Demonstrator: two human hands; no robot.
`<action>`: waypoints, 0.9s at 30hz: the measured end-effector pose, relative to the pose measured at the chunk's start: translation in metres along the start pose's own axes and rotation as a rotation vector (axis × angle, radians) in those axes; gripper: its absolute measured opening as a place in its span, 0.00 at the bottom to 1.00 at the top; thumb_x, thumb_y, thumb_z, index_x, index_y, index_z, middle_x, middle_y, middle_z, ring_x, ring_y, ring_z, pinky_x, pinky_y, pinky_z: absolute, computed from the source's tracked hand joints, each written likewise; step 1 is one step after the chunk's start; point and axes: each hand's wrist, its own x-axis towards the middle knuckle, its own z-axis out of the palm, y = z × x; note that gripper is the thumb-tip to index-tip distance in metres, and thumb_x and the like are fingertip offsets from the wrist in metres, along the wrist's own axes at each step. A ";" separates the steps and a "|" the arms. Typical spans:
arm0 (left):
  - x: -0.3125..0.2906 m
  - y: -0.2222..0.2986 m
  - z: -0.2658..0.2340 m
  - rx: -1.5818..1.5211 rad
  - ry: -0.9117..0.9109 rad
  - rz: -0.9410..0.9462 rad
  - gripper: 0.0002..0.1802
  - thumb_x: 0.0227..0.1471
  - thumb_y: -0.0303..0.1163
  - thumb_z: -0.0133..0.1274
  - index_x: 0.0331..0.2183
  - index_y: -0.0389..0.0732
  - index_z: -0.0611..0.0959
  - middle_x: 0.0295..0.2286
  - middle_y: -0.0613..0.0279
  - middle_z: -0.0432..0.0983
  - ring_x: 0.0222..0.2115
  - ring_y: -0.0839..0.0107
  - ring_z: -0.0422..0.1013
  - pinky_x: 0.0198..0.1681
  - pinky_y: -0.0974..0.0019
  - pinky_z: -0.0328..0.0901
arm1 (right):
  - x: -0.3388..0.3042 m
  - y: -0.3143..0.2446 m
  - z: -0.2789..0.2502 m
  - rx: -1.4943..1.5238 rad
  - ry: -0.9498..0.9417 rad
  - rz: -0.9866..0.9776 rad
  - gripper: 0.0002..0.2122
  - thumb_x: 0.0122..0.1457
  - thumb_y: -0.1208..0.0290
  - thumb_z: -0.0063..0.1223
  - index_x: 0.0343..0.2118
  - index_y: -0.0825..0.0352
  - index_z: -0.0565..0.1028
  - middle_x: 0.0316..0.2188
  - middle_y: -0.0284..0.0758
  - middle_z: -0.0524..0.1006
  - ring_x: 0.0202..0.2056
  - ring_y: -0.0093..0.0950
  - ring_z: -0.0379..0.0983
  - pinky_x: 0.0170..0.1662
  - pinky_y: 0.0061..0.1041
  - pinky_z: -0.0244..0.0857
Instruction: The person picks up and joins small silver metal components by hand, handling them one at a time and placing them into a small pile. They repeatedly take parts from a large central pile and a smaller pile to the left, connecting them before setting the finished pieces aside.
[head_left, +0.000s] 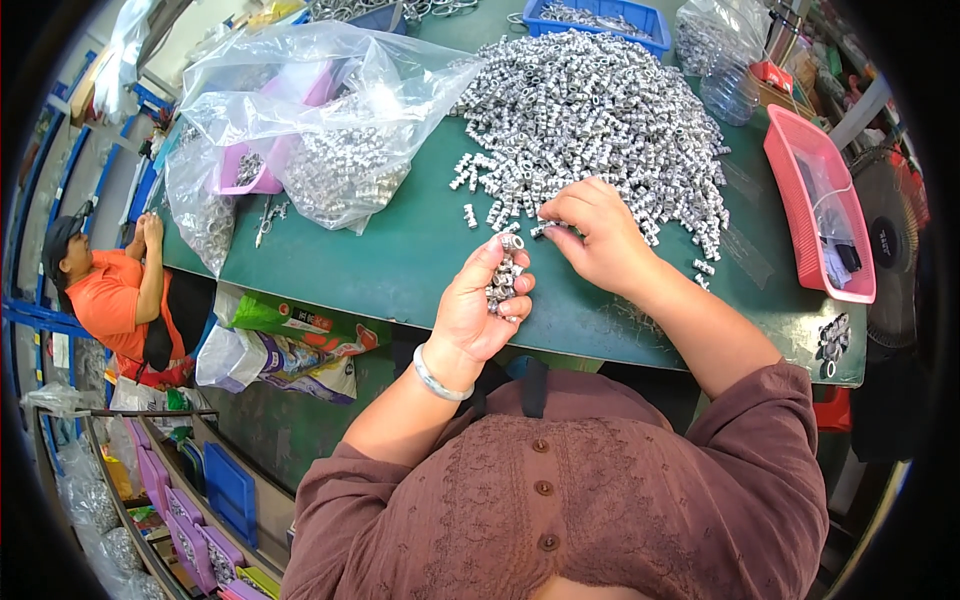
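The green desk (400,250) carries a large heap of small silver metal pieces (590,100) that covers its far middle and spreads toward the right edge. Near the far left corner lies a clear plastic bag (330,90) holding more silver pieces and a pink tray. A red basket (815,200) sits along the right edge, and a blue tray (600,20) stands at the far edge beyond the heap.

Your right hand (595,240) rests at the near fringe of the heap, close to the middle of the desk. Its grip is nearly closed, thumb and fingertips pinching one small silver piece (540,230).

Your left hand (480,305) is raised over the near edge of the desk, just beside the right hand. Its grip is curled shut around a short stacked column of silver pieces (505,270), thumb on one side, fingers on the other.
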 end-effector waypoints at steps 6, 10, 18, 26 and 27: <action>0.000 0.002 -0.005 -0.118 -0.099 -0.051 0.08 0.54 0.37 0.44 0.32 0.44 0.73 0.29 0.64 0.66 0.24 0.74 0.62 0.15 0.80 0.56 | -0.003 0.005 0.004 -0.235 -0.106 0.046 0.05 0.40 0.74 0.55 0.22 0.65 0.73 0.28 0.32 0.67 0.37 0.33 0.61 0.40 0.31 0.55; -0.002 0.004 -0.006 -0.152 -0.086 -0.047 0.08 0.52 0.37 0.46 0.31 0.44 0.73 0.29 0.63 0.66 0.25 0.72 0.63 0.18 0.77 0.60 | -0.001 0.005 0.002 -0.222 -0.127 0.046 0.05 0.39 0.74 0.56 0.23 0.65 0.73 0.28 0.33 0.66 0.37 0.33 0.61 0.40 0.31 0.55; -0.007 0.003 -0.004 -0.155 0.040 -0.003 0.07 0.50 0.35 0.49 0.30 0.44 0.75 0.31 0.61 0.68 0.28 0.68 0.66 0.20 0.74 0.62 | -0.001 0.005 0.006 -0.241 -0.118 -0.002 0.05 0.39 0.73 0.55 0.21 0.64 0.73 0.29 0.33 0.66 0.37 0.32 0.61 0.40 0.31 0.54; -0.006 0.005 -0.013 -0.100 0.001 -0.020 0.09 0.52 0.37 0.47 0.28 0.43 0.75 0.27 0.61 0.67 0.25 0.70 0.64 0.16 0.77 0.58 | 0.000 0.002 0.002 -0.168 -0.196 -0.065 0.03 0.40 0.72 0.55 0.19 0.63 0.74 0.28 0.32 0.66 0.37 0.31 0.61 0.40 0.31 0.54; -0.006 0.005 -0.012 -0.101 0.001 -0.021 0.09 0.52 0.37 0.47 0.28 0.43 0.75 0.27 0.61 0.67 0.25 0.70 0.64 0.16 0.77 0.58 | 0.000 0.002 0.001 -0.168 -0.196 -0.064 0.03 0.40 0.72 0.55 0.19 0.63 0.74 0.28 0.32 0.66 0.37 0.31 0.61 0.40 0.31 0.54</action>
